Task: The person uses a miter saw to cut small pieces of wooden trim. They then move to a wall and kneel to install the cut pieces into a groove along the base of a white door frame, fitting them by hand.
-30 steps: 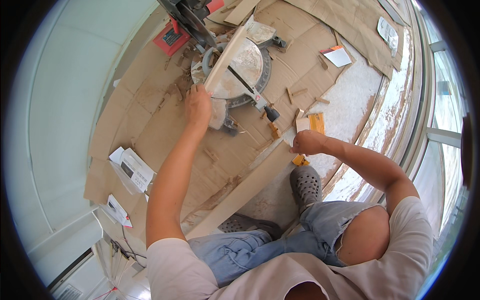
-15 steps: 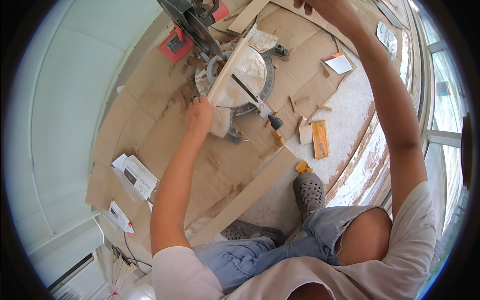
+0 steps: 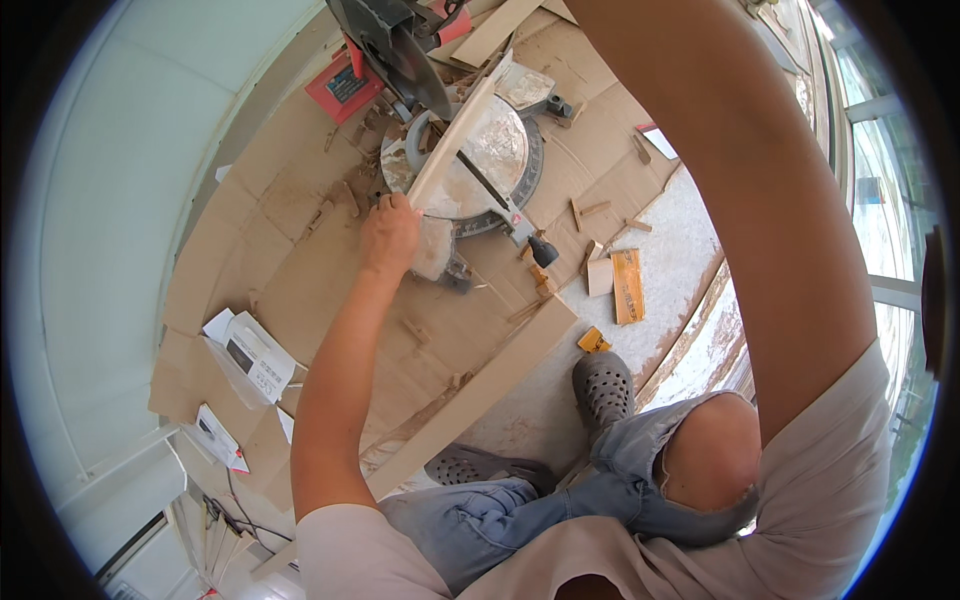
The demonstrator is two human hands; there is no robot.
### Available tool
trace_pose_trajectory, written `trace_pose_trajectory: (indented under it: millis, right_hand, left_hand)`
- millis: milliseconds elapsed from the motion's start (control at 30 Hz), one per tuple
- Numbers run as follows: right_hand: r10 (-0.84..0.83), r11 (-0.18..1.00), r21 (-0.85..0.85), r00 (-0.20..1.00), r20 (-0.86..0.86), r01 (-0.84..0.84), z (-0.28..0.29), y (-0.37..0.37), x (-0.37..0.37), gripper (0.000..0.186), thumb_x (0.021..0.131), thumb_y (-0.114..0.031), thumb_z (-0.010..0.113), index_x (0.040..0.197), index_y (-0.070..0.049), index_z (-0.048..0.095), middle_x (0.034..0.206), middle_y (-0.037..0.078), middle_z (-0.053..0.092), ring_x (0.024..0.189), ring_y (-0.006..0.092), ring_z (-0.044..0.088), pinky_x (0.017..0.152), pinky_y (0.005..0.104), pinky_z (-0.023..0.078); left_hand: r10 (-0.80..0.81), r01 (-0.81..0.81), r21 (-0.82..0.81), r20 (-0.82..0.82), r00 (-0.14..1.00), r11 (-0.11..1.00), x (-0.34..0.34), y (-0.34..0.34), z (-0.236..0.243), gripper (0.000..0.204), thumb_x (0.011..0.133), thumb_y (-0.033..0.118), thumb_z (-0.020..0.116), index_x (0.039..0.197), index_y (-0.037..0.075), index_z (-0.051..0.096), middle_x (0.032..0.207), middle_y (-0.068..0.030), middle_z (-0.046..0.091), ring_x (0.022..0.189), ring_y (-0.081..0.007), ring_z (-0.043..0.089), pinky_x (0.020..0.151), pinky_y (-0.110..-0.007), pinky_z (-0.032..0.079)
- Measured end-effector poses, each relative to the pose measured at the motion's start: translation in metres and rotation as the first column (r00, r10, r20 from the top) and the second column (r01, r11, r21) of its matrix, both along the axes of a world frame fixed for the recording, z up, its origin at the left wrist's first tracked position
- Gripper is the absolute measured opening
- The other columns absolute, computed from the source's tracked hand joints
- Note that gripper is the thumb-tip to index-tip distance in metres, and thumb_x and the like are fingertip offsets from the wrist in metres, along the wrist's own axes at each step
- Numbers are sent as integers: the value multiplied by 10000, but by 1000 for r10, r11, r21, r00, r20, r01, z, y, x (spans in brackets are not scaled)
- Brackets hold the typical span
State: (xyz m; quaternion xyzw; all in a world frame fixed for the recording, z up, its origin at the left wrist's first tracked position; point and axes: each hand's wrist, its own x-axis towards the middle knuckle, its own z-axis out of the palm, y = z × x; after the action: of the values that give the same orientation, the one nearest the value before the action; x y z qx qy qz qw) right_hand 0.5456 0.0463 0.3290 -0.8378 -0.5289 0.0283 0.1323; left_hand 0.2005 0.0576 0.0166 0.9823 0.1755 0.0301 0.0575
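Note:
A long pale wooden strip (image 3: 452,138) stands along the fence of a miter saw (image 3: 497,150), crossing its round, dust-covered turntable. My left hand (image 3: 392,236) is closed on the strip's near left end, beside the turntable. Above the strip's far part hangs the dark circular saw blade (image 3: 418,75), raised and apart from the wood. My right arm reaches up past the top edge, so that hand is out of sight. A black knob (image 3: 542,251) sticks out at the front of the saw table.
Cardboard (image 3: 290,265) covers the floor, strewn with sawdust and offcuts. A long board (image 3: 480,385) lies before my feet. Near my shoe (image 3: 603,388) are a yellow-wrapped block (image 3: 627,286) and small wood pieces. Opened white boxes (image 3: 255,355) lie at left, against the wall side.
My right arm has swung upward and inward, taking its hand out of the picture. The left hand keeps its hold on the strip. The whole view has shifted slightly.

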Motion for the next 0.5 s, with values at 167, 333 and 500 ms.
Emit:
trace_pose_trajectory:
  millis: [167,333,500]
  right_hand:
    - [262,964,-145,870,417,-221,-20,-3,22,457,869,-412,625,1174,-91,738,1259,193,676,1142,373,655,968,456,514]
    - [8,957,288,983,-182,45,-26,-62,-35,436,863,-401,640,1165,-103,741,1247,201,675,1145,370,648,970,450,510]
    - [50,931,361,959,-280,57,-43,-99,-45,416,861,-386,645,1145,-98,744,1221,193,682,1115,363,654,947,444,516]
  left_hand:
    - [24,-24,-1,-54,998,1000,14,-8,0,326,950,304,654,1013,1,550,1012,-201,658,911,-365,668,783,-453,550]
    - [69,-69,9,-125,990,998,15,-2,0,323,968,316,635,1006,3,562,983,-202,679,897,-357,684,781,-456,548]
    - [106,-118,-107,-105,989,987,16,-4,1,311,955,279,652,999,-14,558,995,-229,663,931,-414,653,801,-487,527]
